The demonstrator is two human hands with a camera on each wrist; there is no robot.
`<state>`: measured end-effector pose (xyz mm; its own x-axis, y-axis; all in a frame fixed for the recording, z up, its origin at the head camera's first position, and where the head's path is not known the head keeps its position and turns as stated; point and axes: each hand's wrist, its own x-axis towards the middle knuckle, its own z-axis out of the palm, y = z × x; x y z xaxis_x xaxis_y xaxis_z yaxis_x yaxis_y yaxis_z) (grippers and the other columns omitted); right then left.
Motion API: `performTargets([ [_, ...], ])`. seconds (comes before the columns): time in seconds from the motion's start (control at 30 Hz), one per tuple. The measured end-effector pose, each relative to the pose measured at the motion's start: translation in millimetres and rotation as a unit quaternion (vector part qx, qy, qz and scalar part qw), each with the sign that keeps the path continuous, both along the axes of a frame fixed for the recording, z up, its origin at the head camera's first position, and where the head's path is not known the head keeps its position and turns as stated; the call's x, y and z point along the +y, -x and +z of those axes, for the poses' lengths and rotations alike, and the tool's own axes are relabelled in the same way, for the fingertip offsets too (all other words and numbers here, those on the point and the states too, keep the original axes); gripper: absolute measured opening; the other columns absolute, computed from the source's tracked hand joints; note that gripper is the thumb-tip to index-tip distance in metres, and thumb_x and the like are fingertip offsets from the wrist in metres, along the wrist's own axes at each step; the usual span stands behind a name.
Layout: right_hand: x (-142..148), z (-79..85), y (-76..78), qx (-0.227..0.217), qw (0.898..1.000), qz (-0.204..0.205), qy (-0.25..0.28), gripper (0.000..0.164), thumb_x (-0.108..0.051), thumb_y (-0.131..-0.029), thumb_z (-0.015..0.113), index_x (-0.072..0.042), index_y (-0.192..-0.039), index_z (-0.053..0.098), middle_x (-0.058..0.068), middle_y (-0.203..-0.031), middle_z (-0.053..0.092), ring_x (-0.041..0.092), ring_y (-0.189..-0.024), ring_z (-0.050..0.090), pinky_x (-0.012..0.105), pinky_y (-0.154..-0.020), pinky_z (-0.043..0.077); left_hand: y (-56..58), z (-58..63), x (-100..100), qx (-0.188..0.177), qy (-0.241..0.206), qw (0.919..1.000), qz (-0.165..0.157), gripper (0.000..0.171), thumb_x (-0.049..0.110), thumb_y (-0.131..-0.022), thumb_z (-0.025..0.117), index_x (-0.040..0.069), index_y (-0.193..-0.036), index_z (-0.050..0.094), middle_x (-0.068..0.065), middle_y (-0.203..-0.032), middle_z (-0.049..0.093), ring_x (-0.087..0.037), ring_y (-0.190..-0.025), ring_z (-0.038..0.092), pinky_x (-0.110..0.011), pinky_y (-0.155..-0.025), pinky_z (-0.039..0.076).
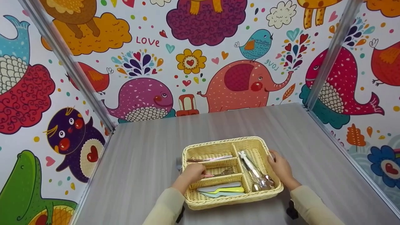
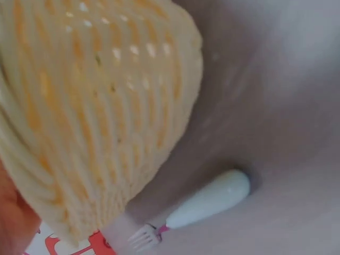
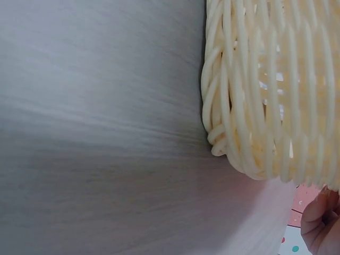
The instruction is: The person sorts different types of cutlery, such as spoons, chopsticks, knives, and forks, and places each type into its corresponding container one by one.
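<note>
A cream woven cutlery basket [image 1: 232,203] with several compartments sits in front of me on the table. My left hand [image 1: 194,172] reaches over its left rim, fingers curled at the end of a utensil with a pink part [image 1: 208,176] in the middle-left compartment. That utensil's metal end points right; its kind is unclear. At the basket's right rim, my right hand [image 1: 282,168] grips the edge. Knives [image 1: 222,189] in grey, yellow-green and pale blue fill the front-left compartment. Spoons [image 1: 259,181], one white-handled, lie in the right compartment.
Beside the basket's left wall, a fork [image 2: 210,199] with a pale handle and pink neck lies on the table. Long utensils [image 1: 215,158] rest in the back-left compartment. Printed cartoon walls [image 1: 150,97] with metal posts enclose the grey table [image 1: 140,150].
</note>
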<state>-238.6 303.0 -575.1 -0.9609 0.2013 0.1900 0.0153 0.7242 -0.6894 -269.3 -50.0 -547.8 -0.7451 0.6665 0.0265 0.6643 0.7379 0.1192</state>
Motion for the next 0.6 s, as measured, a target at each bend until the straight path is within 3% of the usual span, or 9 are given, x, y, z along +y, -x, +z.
performTargets([
  [0.1, 0.3, 0.5, -0.2, 0.000, 1.000, -0.003, -0.002, 0.036, -0.020, -0.092, 0.051, -0.002, -0.123, 0.053, -0.001, -0.057, 0.043, 0.011, -0.047, 0.037, 0.027, -0.047, 0.030, 1.0, -0.6, 1.2, -0.006, 0.012, 0.9999, 0.007, 0.020, 0.016, -0.079, 0.068, 0.013, -0.060, 0.061, 0.005, -0.059, 0.057, -0.008, -0.051, 0.045, -0.024, -0.049, 0.042],
  [0.33, 0.1, 0.4, -0.3, 0.001, 1.000, -0.003, -0.001, 0.035, -0.020, -0.092, 0.051, -0.002, -0.123, 0.054, 0.000, -0.060, 0.046, 0.013, -0.050, 0.039, 0.028, -0.049, 0.031, 3.5, -5.2, -1.8, -0.079, -0.014, 0.9957, 0.046, 0.024, 0.009, -0.080, 0.066, 0.013, -0.058, 0.056, 0.007, -0.054, 0.043, -0.006, -0.049, 0.032, -0.021, -0.048, 0.029],
  [0.5, 0.8, 0.1, -0.2, 0.009, 1.000, -0.006, -0.005, 0.035, -0.019, -0.091, 0.052, -0.002, -0.122, 0.054, 0.000, -0.061, 0.045, 0.012, -0.051, 0.038, 0.028, -0.050, 0.030, 4.0, -5.7, -1.8, -0.073, -0.019, 0.9961, 0.046, 0.022, 0.011, -0.079, 0.067, 0.012, -0.059, 0.057, 0.007, -0.056, 0.046, -0.006, -0.051, 0.034, -0.021, -0.049, 0.031],
  [0.6, 0.7, -0.3, -1.0, 0.006, 1.000, -0.006, -0.004, 0.035, -0.020, -0.091, 0.053, -0.002, -0.122, 0.054, -0.001, -0.060, 0.045, 0.012, -0.049, 0.037, 0.027, -0.048, 0.030, 1.5, -3.8, -2.0, -0.062, -0.012, 0.9973, 0.039, 0.014, 0.010, -0.078, 0.067, 0.011, -0.065, 0.063, 0.005, -0.061, 0.056, -0.007, -0.054, 0.044, -0.021, -0.051, 0.039],
])
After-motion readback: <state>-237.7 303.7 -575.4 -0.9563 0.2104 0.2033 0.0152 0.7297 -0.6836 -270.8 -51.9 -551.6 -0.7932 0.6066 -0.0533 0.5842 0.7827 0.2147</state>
